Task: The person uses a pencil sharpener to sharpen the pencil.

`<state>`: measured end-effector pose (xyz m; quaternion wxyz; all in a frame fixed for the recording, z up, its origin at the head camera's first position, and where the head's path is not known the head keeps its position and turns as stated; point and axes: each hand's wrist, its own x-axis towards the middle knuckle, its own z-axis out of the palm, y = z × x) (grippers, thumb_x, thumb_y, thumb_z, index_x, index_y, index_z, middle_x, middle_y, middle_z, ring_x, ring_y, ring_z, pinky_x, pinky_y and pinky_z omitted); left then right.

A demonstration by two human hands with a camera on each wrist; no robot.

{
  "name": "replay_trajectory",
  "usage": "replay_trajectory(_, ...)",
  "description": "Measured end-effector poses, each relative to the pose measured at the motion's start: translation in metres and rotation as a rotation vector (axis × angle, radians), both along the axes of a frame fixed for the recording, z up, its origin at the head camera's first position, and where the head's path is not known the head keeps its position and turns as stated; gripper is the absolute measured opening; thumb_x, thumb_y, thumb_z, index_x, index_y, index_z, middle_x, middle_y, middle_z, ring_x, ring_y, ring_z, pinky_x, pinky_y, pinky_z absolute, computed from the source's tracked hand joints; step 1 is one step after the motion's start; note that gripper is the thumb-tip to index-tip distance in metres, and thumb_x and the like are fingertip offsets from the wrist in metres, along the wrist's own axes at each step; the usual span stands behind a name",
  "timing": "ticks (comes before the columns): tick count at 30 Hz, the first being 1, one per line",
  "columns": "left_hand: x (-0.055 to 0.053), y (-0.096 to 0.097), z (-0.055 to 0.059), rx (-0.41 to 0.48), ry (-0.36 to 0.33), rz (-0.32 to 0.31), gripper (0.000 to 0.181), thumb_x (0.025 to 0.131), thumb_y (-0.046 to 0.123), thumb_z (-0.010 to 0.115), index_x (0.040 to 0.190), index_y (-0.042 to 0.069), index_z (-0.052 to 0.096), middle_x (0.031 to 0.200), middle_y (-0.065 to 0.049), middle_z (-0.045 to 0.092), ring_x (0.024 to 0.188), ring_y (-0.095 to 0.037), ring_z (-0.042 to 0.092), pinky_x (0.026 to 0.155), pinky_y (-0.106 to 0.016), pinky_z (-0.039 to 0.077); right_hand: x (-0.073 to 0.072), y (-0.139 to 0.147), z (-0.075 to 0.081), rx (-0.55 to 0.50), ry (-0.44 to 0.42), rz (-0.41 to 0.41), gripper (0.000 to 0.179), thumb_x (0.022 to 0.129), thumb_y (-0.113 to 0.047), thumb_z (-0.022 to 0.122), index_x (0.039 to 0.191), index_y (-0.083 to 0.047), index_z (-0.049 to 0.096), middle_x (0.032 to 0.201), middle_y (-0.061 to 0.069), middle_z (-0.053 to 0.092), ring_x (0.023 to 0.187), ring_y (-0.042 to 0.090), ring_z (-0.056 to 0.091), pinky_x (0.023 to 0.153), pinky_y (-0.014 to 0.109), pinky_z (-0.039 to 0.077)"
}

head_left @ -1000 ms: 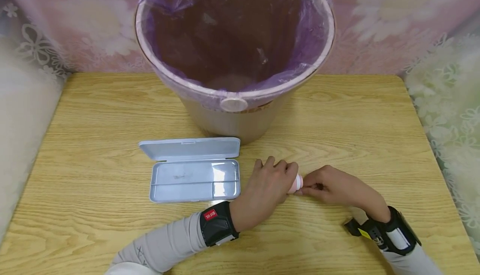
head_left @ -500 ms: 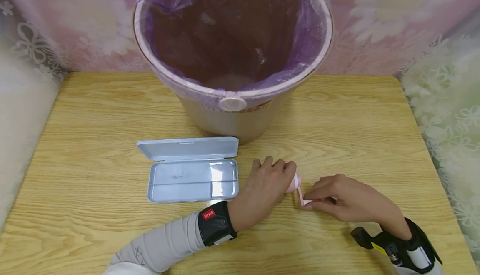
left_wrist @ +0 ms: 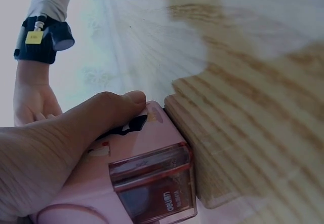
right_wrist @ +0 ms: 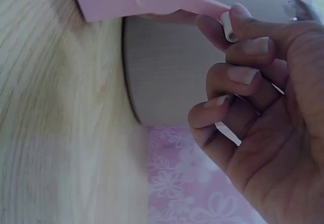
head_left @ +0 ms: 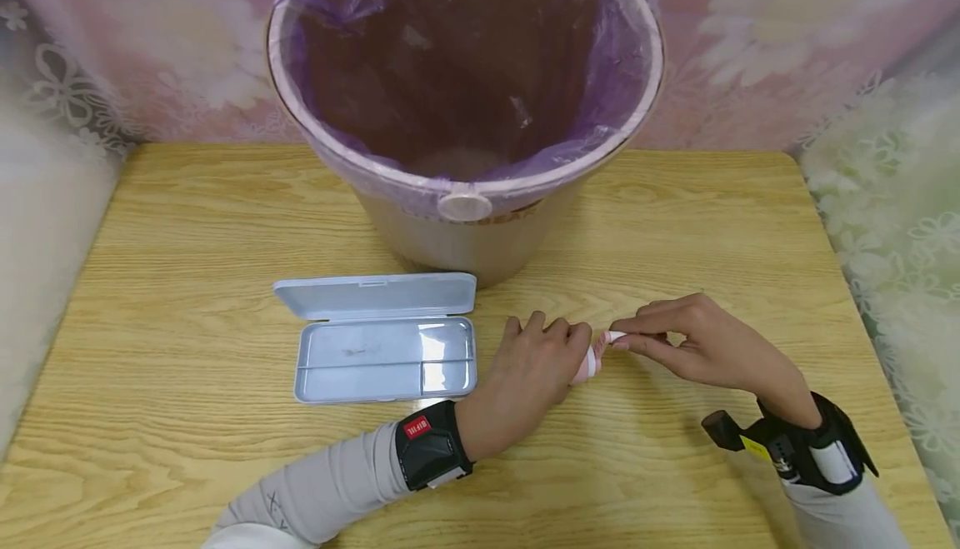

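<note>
A pink crank pencil sharpener (head_left: 583, 368) lies under my left hand (head_left: 525, 370), which grips its body and presses it against the table. In the left wrist view my thumb lies across the top of the sharpener (left_wrist: 91, 191), beside its see-through shavings drawer (left_wrist: 157, 188). My right hand (head_left: 697, 341) pinches the white knob (right_wrist: 229, 27) of the crank arm (right_wrist: 205, 4) between thumb and index finger, the other fingers loosely curled. The crank points up and to the right from the sharpener's end. Most of the sharpener is hidden by my left hand in the head view.
A pale blue pencil case (head_left: 360, 382) sits with its lid raised left of my left hand. Behind it stands a large bin (head_left: 465, 241) lined with a purple plastic bag (head_left: 622, 49). All rest on a wood-grain table (head_left: 187, 232), with a floral curtain (head_left: 750, 32) behind.
My right hand has carried the crank knob round, first down toward the near side, then up and away. The left hand and sharpener have stayed in place.
</note>
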<state>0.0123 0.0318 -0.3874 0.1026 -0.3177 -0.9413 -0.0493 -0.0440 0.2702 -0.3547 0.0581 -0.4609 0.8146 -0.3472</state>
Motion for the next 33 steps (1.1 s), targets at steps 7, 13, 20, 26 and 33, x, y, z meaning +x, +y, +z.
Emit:
replay_trajectory(7, 0.0, -0.001, 0.0, -0.03, -0.034, 0.002, 0.038, 0.087, 0.033, 0.08, 0.117, 0.02, 0.061, 0.087, 0.008, 0.068, 0.076, -0.013, 0.061, 0.067, -0.03, 0.05, -0.013, -0.002, -0.012, 0.099, -0.021, -0.086, 0.022, 0.092, -0.005, 0.072, 0.112, -0.007, 0.078, 0.099, 0.003, 0.079, 0.061, -0.009, 0.045, 0.057, 0.012, 0.04)
replay_trajectory(13, 0.0, -0.001, 0.0, -0.031, -0.018, 0.012, 0.034, 0.086, 0.033, 0.08, 0.112, 0.02, 0.061, 0.088, 0.008, 0.068, 0.075, -0.013, 0.061, 0.066, -0.03, 0.051, -0.017, -0.006, -0.04, 0.185, -0.082, -0.084, 0.02, 0.093, -0.008, 0.072, 0.109, -0.016, 0.08, 0.095, -0.007, 0.078, 0.063, -0.008, 0.045, 0.06, 0.015, 0.042)
replay_trajectory(20, -0.001, 0.0, -0.001, -0.007, -0.025, 0.017, 0.036, 0.082, 0.036, 0.084, 0.097, 0.019, 0.056, 0.082, 0.007, 0.064, 0.072, -0.013, 0.058, 0.063, -0.028, 0.046, 0.002, -0.01, -0.052, 0.278, -0.091, -0.058, 0.014, 0.092, -0.01, 0.073, 0.094, -0.022, 0.08, 0.079, -0.015, 0.07, 0.063, -0.009, 0.043, 0.059, 0.017, 0.041)
replay_trajectory(26, -0.001, 0.001, 0.001, -0.009, -0.03, 0.009, 0.035, 0.085, 0.038, 0.082, 0.096, 0.019, 0.054, 0.079, 0.007, 0.061, 0.07, -0.013, 0.056, 0.062, -0.027, 0.043, 0.021, -0.013, -0.049, 0.275, -0.09, -0.057, 0.022, 0.091, -0.014, 0.075, 0.074, -0.026, 0.066, 0.066, -0.02, 0.048, 0.059, -0.01, 0.034, 0.055, 0.013, 0.035)
replay_trajectory(33, 0.0, 0.0, 0.002, -0.034, -0.075, -0.005, 0.042, 0.083, 0.043, 0.084, 0.098, 0.018, 0.053, 0.083, 0.007, 0.062, 0.073, -0.013, 0.056, 0.065, -0.028, 0.046, 0.04, -0.011, -0.04, 0.193, -0.06, -0.007, 0.008, 0.09, -0.016, 0.077, 0.093, -0.024, 0.078, 0.07, -0.022, 0.052, 0.062, -0.013, 0.035, 0.057, 0.007, 0.035)
